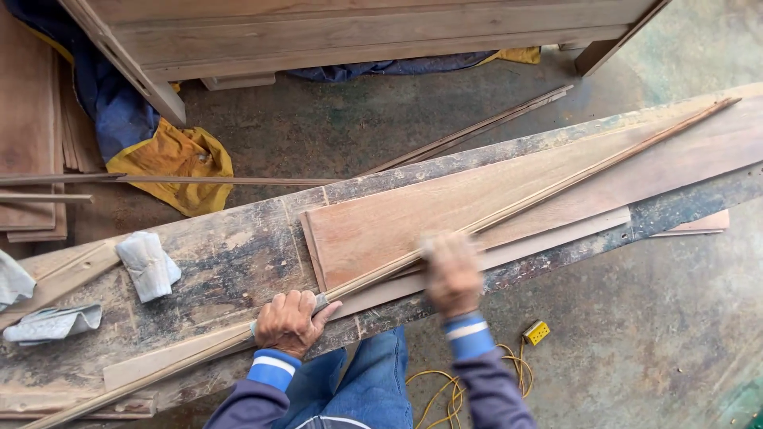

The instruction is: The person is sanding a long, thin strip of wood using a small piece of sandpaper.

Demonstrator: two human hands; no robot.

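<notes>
Left hand: the left hand [288,322] sits near the left end of the bench, knuckles up, fingers curled together and pressed down on the long thin pale wooden strip [509,210], with the thumb stretched right along it.
Right hand: the right hand [451,274] is motion-blurred, placed on the same strip to the right of the left hand; whether its fingers are spread or clamped cannot be told.
Strip: lies diagonally, from the near-left bench corner to the far right, across the top of the boards.
Boards: a wide reddish-brown flat wooden board [413,218] lies under the strip; a paler narrow wooden plank [548,238] shows just beyond its near edge.
Bench: a long, worn, dark-stained wooden workbench [230,262] carries all of these.
Rags: a crumpled white cloth [149,264] rests on the bench, left of the left hand; a grey folded cloth [54,322] lies further left.
Floor, near: a yellow cable with a small yellow plug block [536,332] lies right of the right forearm.
Floor, far: a yellow and blue fabric heap [171,163] lies beneath a pale wooden furniture frame [358,36]; thin wooden slats [477,127] lie between frame and bench.
Clothing: blue cuffs with a white stripe, blue denim trousers [369,385].
</notes>
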